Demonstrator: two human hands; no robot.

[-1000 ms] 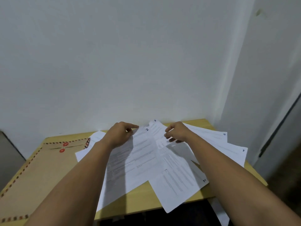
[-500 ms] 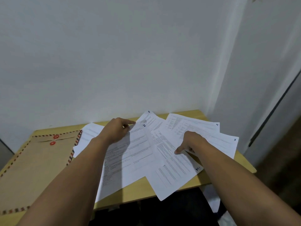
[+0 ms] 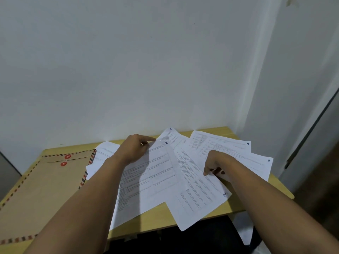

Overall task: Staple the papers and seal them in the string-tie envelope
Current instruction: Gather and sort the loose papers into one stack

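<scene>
Several printed white sheets lie fanned over the wooden table (image 3: 236, 206), each with a handwritten number in a corner. My left hand (image 3: 134, 150) pinches the top edge of sheet 1 (image 3: 161, 173). My right hand (image 3: 217, 165) rests with curled fingers on sheet 2 (image 3: 198, 198), which hangs over the table's front edge. Sheets 3 (image 3: 256, 167), 4 (image 3: 225, 142) and 5 (image 3: 170, 136) spread to the right and back. The brown string-tie envelope (image 3: 44, 187), with striped border and two red discs, lies flat at the left. No stapler is visible.
A white wall stands right behind the table, with a corner and a dark door edge (image 3: 311, 132) at the right. Dark space lies below the table's front edge, where another white sheet (image 3: 244, 228) hangs at the right.
My right hand left the top of the sheets near my left hand and came down toward me onto sheet 2. The camera tilted up a little. My left hand stayed on sheet 1.
</scene>
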